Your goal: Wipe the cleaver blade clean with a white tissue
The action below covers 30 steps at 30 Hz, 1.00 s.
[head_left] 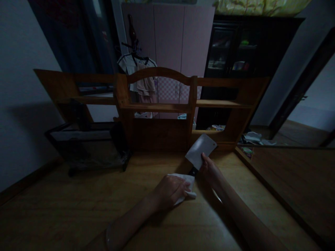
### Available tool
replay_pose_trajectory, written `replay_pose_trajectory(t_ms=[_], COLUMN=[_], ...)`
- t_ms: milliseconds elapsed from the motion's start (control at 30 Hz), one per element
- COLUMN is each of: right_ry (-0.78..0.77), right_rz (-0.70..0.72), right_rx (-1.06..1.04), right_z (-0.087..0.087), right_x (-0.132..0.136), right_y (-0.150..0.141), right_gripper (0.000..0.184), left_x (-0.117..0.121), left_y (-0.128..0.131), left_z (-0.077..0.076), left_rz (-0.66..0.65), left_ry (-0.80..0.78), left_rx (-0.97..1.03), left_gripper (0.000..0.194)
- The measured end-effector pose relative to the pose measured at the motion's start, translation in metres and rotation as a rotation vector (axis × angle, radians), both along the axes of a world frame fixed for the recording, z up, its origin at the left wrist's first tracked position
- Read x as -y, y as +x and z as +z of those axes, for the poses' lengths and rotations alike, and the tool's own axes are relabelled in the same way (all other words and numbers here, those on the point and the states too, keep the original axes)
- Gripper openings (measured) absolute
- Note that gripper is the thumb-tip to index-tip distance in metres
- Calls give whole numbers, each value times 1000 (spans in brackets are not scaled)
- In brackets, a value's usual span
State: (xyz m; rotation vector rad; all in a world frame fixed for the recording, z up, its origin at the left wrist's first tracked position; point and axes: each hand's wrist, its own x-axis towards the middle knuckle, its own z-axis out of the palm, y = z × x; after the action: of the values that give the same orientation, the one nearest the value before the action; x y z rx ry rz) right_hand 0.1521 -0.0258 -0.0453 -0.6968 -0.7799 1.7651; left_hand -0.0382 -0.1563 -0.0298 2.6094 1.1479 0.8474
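Observation:
My right hand (210, 170) is closed on the edge of a cleaver (199, 150), its thumb on the flat side. The broad grey blade is tilted up and has a small round hole in its far corner. At the blade's lower end, a short dark part (193, 171) that looks like its handle shows above the cloth. My left hand (171, 191) is closed on a crumpled white cloth or tissue (188, 178), just below that dark part. Whether the cloth touches the handle, I cannot tell.
I face a pale wooden tabletop (104, 209) with a wooden shelf unit (159, 107) along its back. A black-framed box with clear sides (91, 150) stands at the left. A raised wooden edge (264, 177) runs along the right. The room is dim.

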Motion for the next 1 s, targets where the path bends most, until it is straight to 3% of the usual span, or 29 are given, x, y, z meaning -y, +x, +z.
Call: replay_pose_trajectory(t_ms=[133, 233, 400, 567, 700, 867, 1000], right_ry=[-6, -6, -15, -24, -33, -92, -119], right_rz=[-3, -9, 5, 83, 148, 273, 267], right_rx=[6, 8, 15, 23, 29, 53, 91], right_z=[2, 5, 4, -3, -7, -4, -2], right_x=[2, 3, 5, 9, 19, 28, 25], right_y=[0, 0, 1, -8, -18, -17, -13], right_gripper=[14, 13, 13, 23, 25, 32, 33], left_x=[0, -2, -11, -5, 2, 0, 0], left_y=[1, 1, -7, -11, -8, -2, 0], left_z=[2, 1, -9, -3, 11, 16, 17], left_rz=[79, 129, 269, 358, 244, -72, -80], left_ry=[-199, -263, -154, -25, 42, -74, -148], left_rx=[210, 292, 121, 276, 347, 25, 1], left_gripper=[70, 74, 61, 65, 51, 43, 43])
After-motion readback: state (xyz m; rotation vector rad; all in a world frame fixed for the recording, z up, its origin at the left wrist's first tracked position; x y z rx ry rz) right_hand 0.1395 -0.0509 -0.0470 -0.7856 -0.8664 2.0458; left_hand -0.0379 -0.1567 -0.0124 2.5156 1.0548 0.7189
